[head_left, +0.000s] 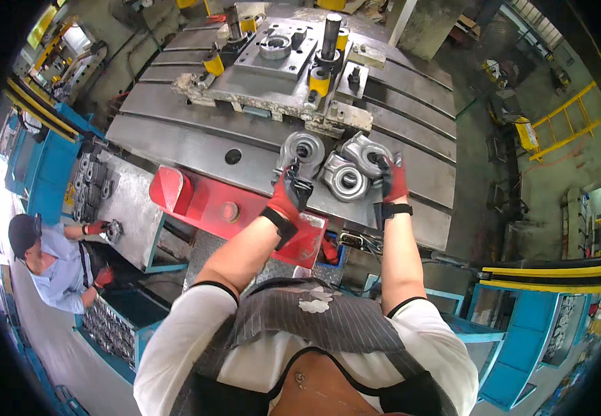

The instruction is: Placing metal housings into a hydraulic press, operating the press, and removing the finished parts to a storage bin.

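Note:
Three grey cast metal parts with round holes lie close together at the front of the slotted machine table. My left hand (292,190), in a red and black glove, closes on the lower edge of the left ring-shaped part (307,142). On the other side, my right hand (395,182) grips the outer edge of the upper right part (364,149), its fingertips near the hole. Between my hands sits the lower middle part (345,182), touching that upper right one. The undersides of the parts are hidden.
Beyond the parts stands a die set (272,90) with dark guide posts and yellow collars. A red metal block (227,211) runs along the table's front edge. At left a co-worker (57,256) in red gloves handles a similar part beside a bench (130,197) with piled parts.

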The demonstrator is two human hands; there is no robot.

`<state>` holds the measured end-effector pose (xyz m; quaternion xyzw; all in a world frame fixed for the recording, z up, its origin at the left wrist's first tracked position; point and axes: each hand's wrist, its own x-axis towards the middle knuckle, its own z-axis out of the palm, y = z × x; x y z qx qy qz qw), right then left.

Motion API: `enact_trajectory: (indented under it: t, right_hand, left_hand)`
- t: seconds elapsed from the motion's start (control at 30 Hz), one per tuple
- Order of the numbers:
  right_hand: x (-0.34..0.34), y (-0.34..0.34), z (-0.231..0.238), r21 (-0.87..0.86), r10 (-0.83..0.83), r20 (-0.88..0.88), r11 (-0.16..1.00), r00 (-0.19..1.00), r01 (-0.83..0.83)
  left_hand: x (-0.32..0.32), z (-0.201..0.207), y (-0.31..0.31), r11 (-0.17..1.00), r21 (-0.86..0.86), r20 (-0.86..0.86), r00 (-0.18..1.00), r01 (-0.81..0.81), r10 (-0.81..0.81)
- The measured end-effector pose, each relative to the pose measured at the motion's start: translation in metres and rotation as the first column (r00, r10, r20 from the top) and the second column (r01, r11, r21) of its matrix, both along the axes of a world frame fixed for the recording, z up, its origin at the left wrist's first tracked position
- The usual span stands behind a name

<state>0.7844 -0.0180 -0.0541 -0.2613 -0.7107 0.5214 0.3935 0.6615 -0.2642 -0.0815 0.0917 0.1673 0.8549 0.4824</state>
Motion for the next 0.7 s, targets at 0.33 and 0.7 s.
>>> enact_trajectory:
  t: [0.33, 0.7]
  right_hand:
    - [0.004, -0.005, -0.032, 0.601, -0.206, 0.073, 0.790, 0.976, 0.122]
    - [-0.020, -0.141, 0.055, 0.830, -0.391, 0.421, 0.530, 0.819, -0.173]
  left_hand:
    - [-0.076, 0.013, -0.059, 0.943, -0.252, -0.278, 0.918, 0.215, -0.284]
    - [-0.216, 0.052, -0.037, 0.706, -0.450, -0.886, 0.375, -0.547, -0.273]
